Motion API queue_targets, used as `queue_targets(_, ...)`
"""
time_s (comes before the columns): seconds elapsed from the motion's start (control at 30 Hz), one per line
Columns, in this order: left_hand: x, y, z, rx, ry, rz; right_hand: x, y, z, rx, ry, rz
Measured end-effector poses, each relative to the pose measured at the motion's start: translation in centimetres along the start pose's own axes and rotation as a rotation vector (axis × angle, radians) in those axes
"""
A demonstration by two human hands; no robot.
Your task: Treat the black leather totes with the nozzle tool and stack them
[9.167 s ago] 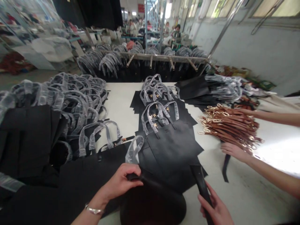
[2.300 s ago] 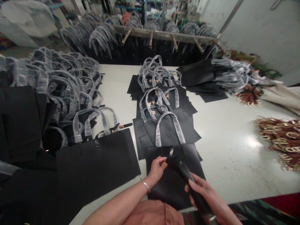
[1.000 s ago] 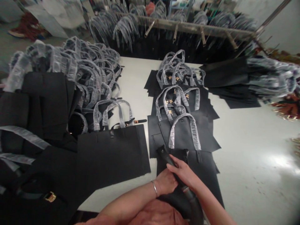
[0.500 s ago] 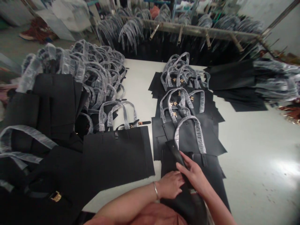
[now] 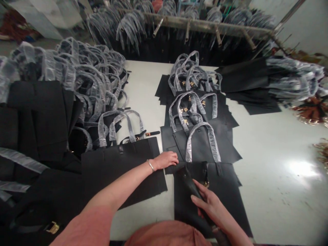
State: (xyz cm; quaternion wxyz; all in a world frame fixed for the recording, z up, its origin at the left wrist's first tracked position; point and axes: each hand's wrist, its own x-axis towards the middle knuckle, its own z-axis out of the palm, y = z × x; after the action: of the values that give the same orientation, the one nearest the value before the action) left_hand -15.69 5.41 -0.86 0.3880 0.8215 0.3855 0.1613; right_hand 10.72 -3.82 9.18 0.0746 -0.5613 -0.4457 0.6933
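Observation:
My right hand [image 5: 208,203] is wrapped around a long, black, rounded tool [image 5: 188,179] whose exact kind I cannot make out. It slants over a black bag panel [image 5: 228,201] with plastic-wrapped handles [image 5: 189,143] and a gold buckle [image 5: 205,184] on a short strap. To its left, my left hand [image 5: 166,160] hovers or rests at the edge of the stacked black panels, fingers curled together; whatever is under the fingertips is hidden. A silver bangle [image 5: 150,165] circles the left wrist. The left forearm crosses another black bag piece [image 5: 102,171].
Black bag pieces with wrapped handles [image 5: 94,78] are heaped on the left. More bag pieces [image 5: 246,78] lie at the right rear of the white table [image 5: 276,164]. A metal rack [image 5: 205,26] hung with bags stands behind. Brown bundles [image 5: 311,111] sit at the right.
My left hand has moved from beside the tool up and left to the panels' edge. The tool has shifted slightly down and left in my right hand, and the buckle now shows.

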Motion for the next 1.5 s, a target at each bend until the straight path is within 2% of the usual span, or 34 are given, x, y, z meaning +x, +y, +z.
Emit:
queue_targets(0.13, 0.5, -0.6, -0.4, -0.009, -0.047, 0.072, 0.1, -0.4, 0.7, 0.026, 0.010, 0.007)
queue_targets(0.27, 1.0, -0.9, -0.1, -0.010, -0.068, 0.121, 0.4, 0.1, 1.2, 0.028, 0.054, 0.006)
queue_targets(0.53, 1.4, -1.3, 0.6, 0.016, -0.047, 0.069, 0.8, 0.9, 1.6, -0.032, 0.093, 0.045)
queue_targets(0.63, 1.5, -1.5, 0.2, 0.003, 0.033, -0.017, 0.7, 0.5, 1.5, -0.061, 0.090, 0.059)
queue_targets(0.77, 1.1, -0.7, 0.1, 0.004, 0.241, -0.211, 0.6, 0.2, 1.4, -0.031, 0.080, 0.080)
queue_targets(0.83, -0.2, 0.4, 0.9, 0.018, 0.340, -0.295, 0.6, 0.2, 1.4, 0.000, 0.078, 0.093)
queue_targets(0.9, -2.4, 1.8, 2.5, 0.004, 0.385, -0.270, 0.6, 0.2, 1.4, 0.029, 0.074, 0.102)
queue_targets(1.03, -6.7, 4.1, 6.6, -0.003, 0.278, 0.024, 1.0, -0.3, 2.0, 0.055, 0.067, 0.110)
queue_targets(1.13, -7.9, 4.9, 8.2, 0.083, 0.194, 0.076, 2.1, -1.7, 2.9, 0.066, 0.080, 0.121)
queue_targets(1.3, -7.5, 5.3, 7.4, 0.124, 0.109, 0.041, 4.3, -4.5, 4.3, 0.059, 0.070, 0.116)
queue_targets(1.5, -7.7, 5.4, 7.3, 0.137, 0.122, 0.028, 2.8, -4.4, 4.2, 0.044, 0.095, 0.225)
